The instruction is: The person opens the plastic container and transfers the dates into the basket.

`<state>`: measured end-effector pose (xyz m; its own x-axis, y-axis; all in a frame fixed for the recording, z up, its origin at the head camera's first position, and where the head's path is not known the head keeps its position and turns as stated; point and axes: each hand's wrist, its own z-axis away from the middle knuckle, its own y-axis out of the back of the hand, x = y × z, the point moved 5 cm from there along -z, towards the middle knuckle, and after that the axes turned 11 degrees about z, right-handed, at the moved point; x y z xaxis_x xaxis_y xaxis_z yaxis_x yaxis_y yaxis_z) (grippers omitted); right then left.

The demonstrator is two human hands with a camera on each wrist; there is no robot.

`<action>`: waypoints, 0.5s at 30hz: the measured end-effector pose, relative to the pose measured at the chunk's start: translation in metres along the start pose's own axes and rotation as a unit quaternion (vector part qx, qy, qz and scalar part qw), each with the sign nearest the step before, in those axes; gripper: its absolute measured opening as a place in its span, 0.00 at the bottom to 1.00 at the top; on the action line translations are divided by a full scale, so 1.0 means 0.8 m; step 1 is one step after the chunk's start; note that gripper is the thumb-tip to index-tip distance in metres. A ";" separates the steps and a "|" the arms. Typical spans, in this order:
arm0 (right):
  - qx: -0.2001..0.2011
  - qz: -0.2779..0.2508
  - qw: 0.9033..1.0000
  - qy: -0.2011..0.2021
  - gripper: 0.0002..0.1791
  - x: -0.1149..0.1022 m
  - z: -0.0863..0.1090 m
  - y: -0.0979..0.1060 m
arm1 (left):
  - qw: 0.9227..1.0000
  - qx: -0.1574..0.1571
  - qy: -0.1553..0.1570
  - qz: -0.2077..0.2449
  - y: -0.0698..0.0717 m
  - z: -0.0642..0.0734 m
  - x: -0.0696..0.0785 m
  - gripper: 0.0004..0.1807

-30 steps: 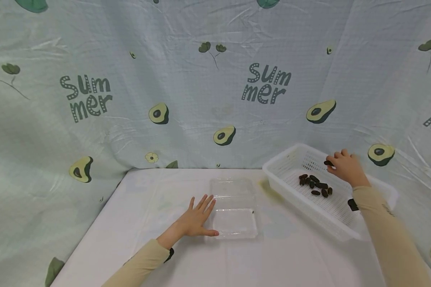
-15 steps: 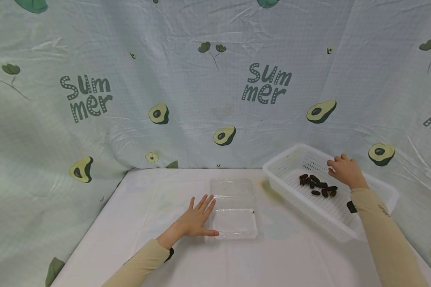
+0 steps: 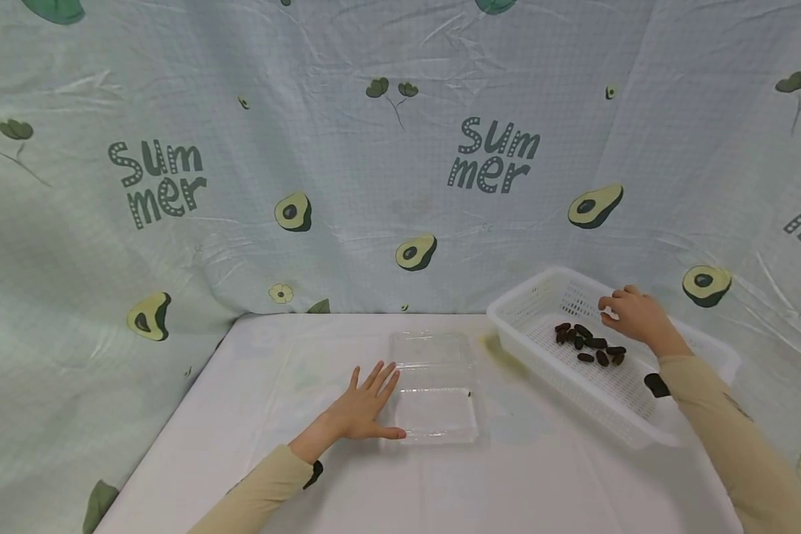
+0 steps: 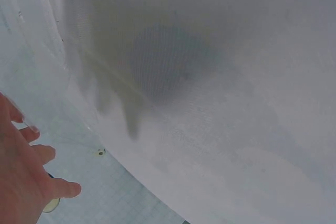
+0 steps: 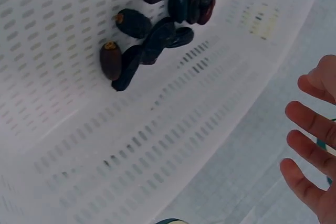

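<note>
Dark brown dates (image 3: 598, 343) lie in a loose cluster on the floor of a white perforated plastic basket (image 3: 561, 380). Over the basket's far side hovers my right hand (image 3: 638, 320), its fingers relaxed and apart, holding nothing. The right wrist view shows several wrinkled dates (image 5: 132, 23) and the separate, lightly bent fingers (image 5: 311, 150). My left hand (image 3: 359, 410), fingers spread, rests at the left edge of a clear plastic clamshell box (image 3: 437, 417) that lies unfolded. In the left wrist view, fingers of the left hand (image 4: 23, 166) reach in from the side.
A white cloth (image 3: 347, 489) covers the table. Behind it hangs a pale curtain (image 3: 347, 148) printed with avocados and lettering. The basket stands at the right, angled, close to the curtain. A tiny dark speck sits near the clamshell's right edge.
A date that my right hand pinched has been let go and now lies with the others in the basket. The right hand has shifted slightly left. My left hand stays put.
</note>
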<state>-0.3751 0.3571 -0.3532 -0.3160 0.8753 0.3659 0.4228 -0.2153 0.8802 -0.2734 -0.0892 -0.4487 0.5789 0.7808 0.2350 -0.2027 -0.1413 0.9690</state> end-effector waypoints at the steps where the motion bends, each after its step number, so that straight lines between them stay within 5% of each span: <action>1: -0.004 -0.012 1.000 0.002 0.04 -0.004 0.000 0.005 | 1.000 -0.001 0.002 0.004 0.000 0.001 0.000 0.56; 7: -0.030 -0.068 0.997 0.006 0.07 -0.033 0.003 0.038 | 0.999 -0.004 -0.001 0.033 0.000 0.005 0.002 0.54; 15: 0.027 -0.095 0.994 0.039 0.09 -0.088 0.017 0.072 | 0.999 0.016 -0.024 0.031 0.004 0.007 0.010 0.50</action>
<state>-0.3172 0.2892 -0.3323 -0.4579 0.8616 0.2191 0.3937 -0.0244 0.9189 -0.2650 -0.0866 -0.4432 0.6040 0.7393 0.2977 -0.2145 -0.2090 0.9541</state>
